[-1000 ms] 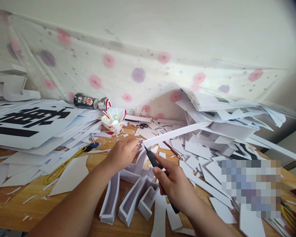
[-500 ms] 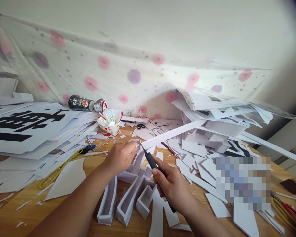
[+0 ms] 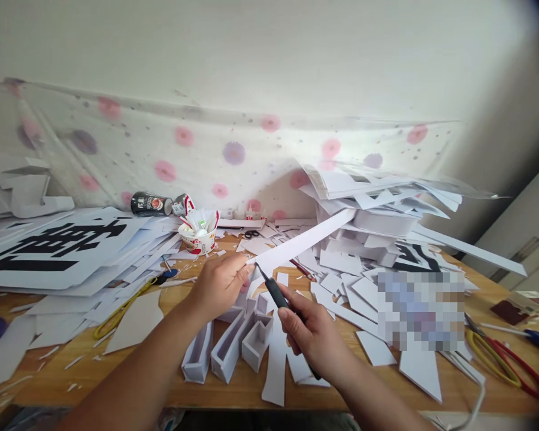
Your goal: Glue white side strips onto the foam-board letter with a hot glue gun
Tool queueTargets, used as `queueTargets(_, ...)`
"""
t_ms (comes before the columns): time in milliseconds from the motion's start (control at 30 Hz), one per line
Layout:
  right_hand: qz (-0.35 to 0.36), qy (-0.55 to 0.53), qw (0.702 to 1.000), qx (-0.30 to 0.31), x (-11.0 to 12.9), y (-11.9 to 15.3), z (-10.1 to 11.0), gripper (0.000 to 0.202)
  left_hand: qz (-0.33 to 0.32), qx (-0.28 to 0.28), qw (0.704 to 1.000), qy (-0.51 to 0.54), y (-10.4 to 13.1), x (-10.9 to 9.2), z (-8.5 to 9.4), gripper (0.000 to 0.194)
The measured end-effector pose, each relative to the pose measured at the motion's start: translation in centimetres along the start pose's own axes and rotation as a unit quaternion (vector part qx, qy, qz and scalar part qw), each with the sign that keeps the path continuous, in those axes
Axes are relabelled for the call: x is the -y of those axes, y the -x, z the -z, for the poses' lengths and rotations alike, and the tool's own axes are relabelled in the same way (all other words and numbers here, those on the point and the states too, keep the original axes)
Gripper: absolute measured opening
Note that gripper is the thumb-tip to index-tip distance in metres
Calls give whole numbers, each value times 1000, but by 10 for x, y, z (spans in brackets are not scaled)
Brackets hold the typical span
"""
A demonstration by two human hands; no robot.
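Observation:
My left hand (image 3: 221,282) pinches the near end of a long white foam-board strip (image 3: 303,242), which slants up to the right. In my right hand (image 3: 308,326) is a black-handled craft knife (image 3: 276,293), its thin tip touching the strip just beside my left fingertips. Below my hands, several white open-topped trough-like pieces (image 3: 228,353) lie on the wooden table, partly hidden by my left hand. A flat white offcut (image 3: 276,365) lies just right of them.
White sheets with black characters (image 3: 63,242) pile up on the left, near yellow-handled scissors (image 3: 123,311). A paper bowl (image 3: 198,239) and a black can (image 3: 150,204) stand behind. Scraps and a tall stack of sheets (image 3: 377,179) crowd the right; red and yellow scissors handles (image 3: 507,362) lie near the edge.
The view has shifted, so the table's front edge now shows. Both hands keep their grip; the knife tip remains at the strip's near end, and the strip looks slightly more tilted.

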State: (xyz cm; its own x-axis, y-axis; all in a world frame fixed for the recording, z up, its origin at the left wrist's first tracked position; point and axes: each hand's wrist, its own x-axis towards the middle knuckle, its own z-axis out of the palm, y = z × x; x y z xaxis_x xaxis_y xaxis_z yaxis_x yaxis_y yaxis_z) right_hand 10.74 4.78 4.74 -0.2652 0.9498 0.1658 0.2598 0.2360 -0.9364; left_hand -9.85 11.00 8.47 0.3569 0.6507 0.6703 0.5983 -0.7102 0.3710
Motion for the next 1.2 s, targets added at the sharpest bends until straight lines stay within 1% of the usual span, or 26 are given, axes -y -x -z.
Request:
queueTargets(133, 8, -13, 1000, 1, -2, 16, 6, 57, 56, 17, 997, 56, -1, -24, 3, 30)
queueTargets(167, 1, -19, 1000, 6, -5, 20, 7, 57, 73, 9, 995, 73, -2, -30, 7, 30)
queueTargets(200, -11, -23, 1000, 14, -9, 25, 8, 55, 90, -11, 992, 92, -3, -36, 12, 29)
queueTargets(267, -34, -17, 999, 30, -20, 36, 13, 49, 118, -83, 982, 119, -7, -48, 25, 26)
queueTargets(333, -53, -13, 998, 28, -29, 46, 22, 48, 137, -137, 973, 125, -10, -58, 39, 25)
queueTargets(367, -59, -16, 998, 20, -31, 50, 29, 51, 141, -136, 973, 121, -12, -62, 44, 25)
queueTargets(433, -68, -40, 997, 3, -33, 55, 44, 60, 151, -105, 974, 136, -14, -65, 46, 26)
queueTargets(467, -66, -57, 996, 4, -33, 55, 52, 64, 165, -83, 969, 163, -15, -64, 43, 27)
queueTargets(533, -48, -94, 994, 16, -33, 54, 65, 68, 207, -48, 950, 228, -15, -57, 32, 29)
queueTargets(600, -33, -126, 991, 30, -34, 50, 71, 68, 242, -28, 932, 267, -13, -48, 19, 32)
queueTargets(700, -29, -133, 990, 36, -41, 40, 70, 64, 253, -1, 926, 280, -8, -35, 3, 37)
queueTargets(800, -47, -87, 994, 48, -45, 23, 63, 59, 251, 37, 925, 283, -5, -31, -4, 37)
queueTargets(867, -53, -50, 996, 53, -46, 11, 58, 55, 224, 62, 942, 241, -8, -29, -6, 33)
queueTargets(933, -47, -21, 997, 54, -47, -1, 54, 51, 176, 82, 967, 166, -14, -26, -9, 27)
queueTargets(1000, -37, 8, 998, 58, -47, -10, 53, 48, 135, 95, 981, 103, -22, -20, -14, 24)
queueTargets(1100, -21, 65, 996, 62, -49, -19, 53, 46, 119, 108, 984, 81, -37, -10, -23, 23)
queueTargets(1200, 14, 148, 988, 51, -47, -24, 55, 42, 114, 117, 985, 60, -50, -1, -32, 26)
